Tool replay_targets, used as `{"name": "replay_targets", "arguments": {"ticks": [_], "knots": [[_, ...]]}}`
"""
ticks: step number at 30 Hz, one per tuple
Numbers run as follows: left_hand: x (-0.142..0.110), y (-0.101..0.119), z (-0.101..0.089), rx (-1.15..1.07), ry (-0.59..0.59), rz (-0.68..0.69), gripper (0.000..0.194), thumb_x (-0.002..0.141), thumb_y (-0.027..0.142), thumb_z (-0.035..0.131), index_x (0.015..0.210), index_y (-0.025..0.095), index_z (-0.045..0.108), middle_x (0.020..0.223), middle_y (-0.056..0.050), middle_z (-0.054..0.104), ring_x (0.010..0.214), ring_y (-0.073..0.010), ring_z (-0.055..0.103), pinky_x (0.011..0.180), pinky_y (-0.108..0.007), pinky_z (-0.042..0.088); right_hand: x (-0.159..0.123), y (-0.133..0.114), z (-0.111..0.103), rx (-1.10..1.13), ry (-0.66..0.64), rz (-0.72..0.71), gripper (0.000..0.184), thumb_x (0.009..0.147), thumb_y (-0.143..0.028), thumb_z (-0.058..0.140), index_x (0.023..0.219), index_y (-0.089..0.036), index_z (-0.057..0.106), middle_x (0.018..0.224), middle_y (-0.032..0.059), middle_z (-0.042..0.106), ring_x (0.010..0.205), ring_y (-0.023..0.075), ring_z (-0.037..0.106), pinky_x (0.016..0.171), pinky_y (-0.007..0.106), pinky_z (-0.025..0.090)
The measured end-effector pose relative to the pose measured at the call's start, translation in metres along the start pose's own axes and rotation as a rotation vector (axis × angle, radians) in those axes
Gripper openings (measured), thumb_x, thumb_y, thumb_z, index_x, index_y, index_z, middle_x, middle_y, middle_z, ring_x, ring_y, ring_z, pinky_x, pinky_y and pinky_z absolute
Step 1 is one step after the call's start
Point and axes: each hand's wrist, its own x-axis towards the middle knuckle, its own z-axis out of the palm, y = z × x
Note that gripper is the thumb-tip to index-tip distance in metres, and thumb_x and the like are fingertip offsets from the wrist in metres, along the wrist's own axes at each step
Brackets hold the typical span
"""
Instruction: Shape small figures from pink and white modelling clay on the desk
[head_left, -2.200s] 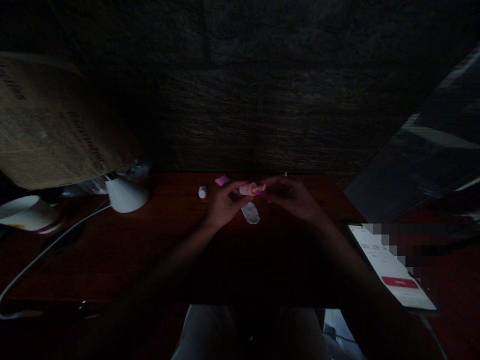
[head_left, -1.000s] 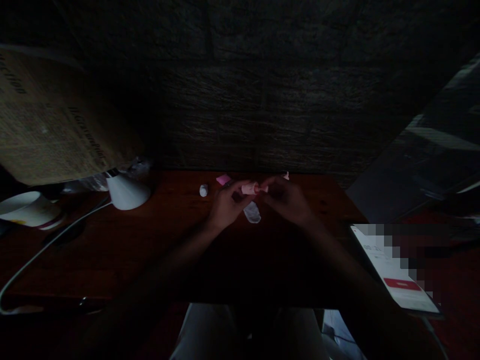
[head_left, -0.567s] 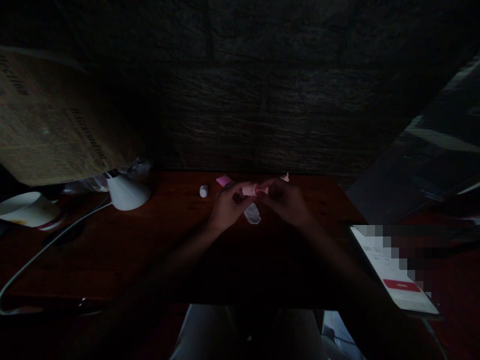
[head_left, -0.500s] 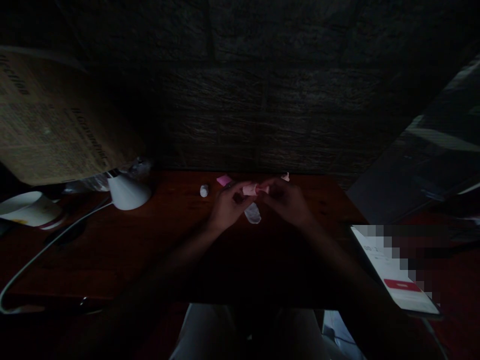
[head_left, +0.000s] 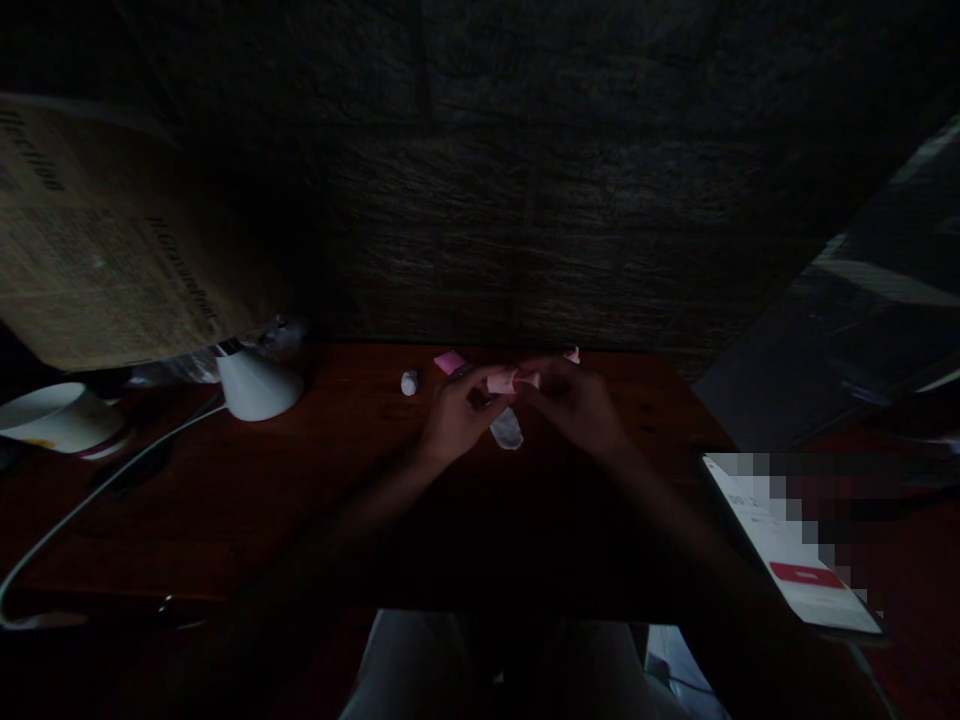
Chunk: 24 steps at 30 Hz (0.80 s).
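My left hand point(head_left: 459, 408) pinches a small soft pink piece point(head_left: 501, 382), which looks like modelling clay or folded paper; the dim light hides which. From the other side my right hand point(head_left: 574, 400) has its thumb and fingers closed on the right end of the same pink piece. Just below the hands lies a whitish translucent scrap point(head_left: 507, 430) on the table. A small white lump point(head_left: 409, 382) sits to the left of my left hand. Behind the fingers are a brighter pink flat piece point(head_left: 449, 362) and a pale pink bit point(head_left: 573, 356).
A white cone-shaped lamp base point(head_left: 259, 385) with a cable stands at left, beside a white paper cup point(head_left: 60, 418) lying tilted. A printed brown paper shade or bag point(head_left: 112, 240) hangs over them. A lit phone or tablet point(head_left: 795, 560) is at the right; a dark brick wall point(head_left: 525, 200) rises behind.
Both hands stay in nearly the same place around the pink piece. The right fingers have shifted slightly at its right end.
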Motion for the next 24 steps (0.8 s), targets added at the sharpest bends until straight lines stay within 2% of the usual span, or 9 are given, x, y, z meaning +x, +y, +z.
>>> {"name": "replay_targets", "arguments": {"ticks": [13,21,24], "knots": [[0.0001,0.0035,-0.0017,0.002,-0.037,-0.009,0.029,0.083,0.023,0.076,0.112,0.021,0.071,0.096,-0.006,0.074,0.078,-0.0153,0.067,0.069,-0.028,0.055,-0.0003,0.0011,0.0017,0.020,0.009,0.016,0.015,0.084,-0.033,0.069,0.095,-0.022,0.072,0.081,0.0015,0.072,0.070,0.0162,0.063,0.066,0.030,0.049],[0.0010,-0.0032,0.0028,-0.171,-0.022,-0.103,0.030,0.080,0.025,0.079,0.109,0.018,0.072,0.094,-0.006,0.076,0.078,-0.0165,0.070,0.071,-0.029,0.056,0.0012,-0.0009,-0.0042,0.100,-0.097,-0.071,0.016,0.087,-0.033,0.069,0.099,-0.022,0.070,0.101,0.0061,0.075,0.093,0.0208,0.070,0.084,0.037,0.054],[0.0011,-0.0048,0.0044,-0.267,-0.056,-0.154,0.030,0.080,0.027,0.079,0.108,0.018,0.071,0.095,-0.006,0.077,0.080,-0.0174,0.071,0.072,-0.031,0.058,0.0014,0.0007,-0.0065,0.124,-0.103,-0.096,0.022,0.085,-0.034,0.073,0.103,-0.022,0.069,0.105,0.0065,0.075,0.096,0.0220,0.070,0.086,0.039,0.056]]}}
